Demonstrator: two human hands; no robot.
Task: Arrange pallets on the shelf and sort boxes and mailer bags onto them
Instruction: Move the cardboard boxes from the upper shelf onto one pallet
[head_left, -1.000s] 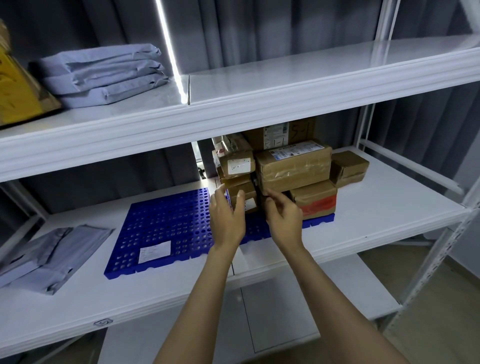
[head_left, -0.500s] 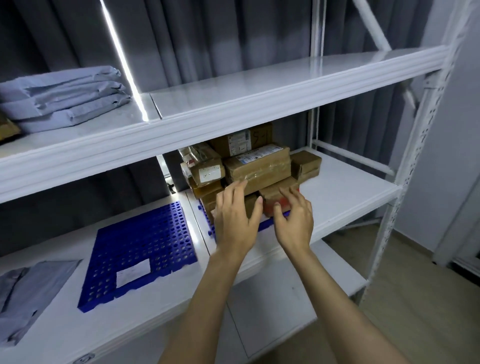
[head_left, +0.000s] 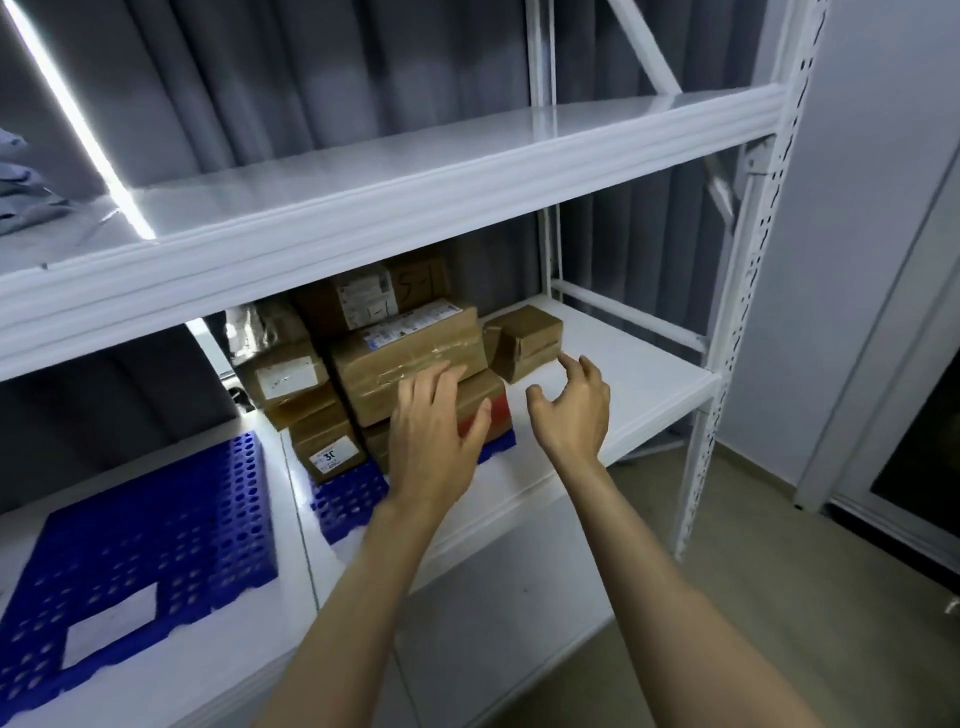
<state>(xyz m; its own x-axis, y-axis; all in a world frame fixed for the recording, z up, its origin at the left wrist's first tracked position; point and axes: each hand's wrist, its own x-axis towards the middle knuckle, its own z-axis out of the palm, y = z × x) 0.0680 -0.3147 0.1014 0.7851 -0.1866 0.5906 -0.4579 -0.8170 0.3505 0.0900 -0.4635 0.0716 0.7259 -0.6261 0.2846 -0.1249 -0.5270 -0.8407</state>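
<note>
Glossy white metal shelf (head_left: 639, 364), perforated blue plastic pallet (head_left: 130, 535), matt brown cardboard boxes (head_left: 410, 358) with shiny tape.

**Single view, head camera.** A wide-angle lens worn on the head looks forward and down from in front of the white shelf unit (head_left: 623, 374). The stack of boxes (head_left: 405, 364) lies near the frame centre, close to the lens. Both forearms enter from the bottom edge towards it, the left hand (head_left: 434, 441) in front of the stack and the right hand (head_left: 574, 415) just right of it. The blue pallet (head_left: 130, 545), left of the stack, is cut by the frame edge. The upper shelf board (head_left: 415, 156) crosses above the stack. The upright post (head_left: 740, 312) and the floor (head_left: 753, 597) lie to its right.
</note>
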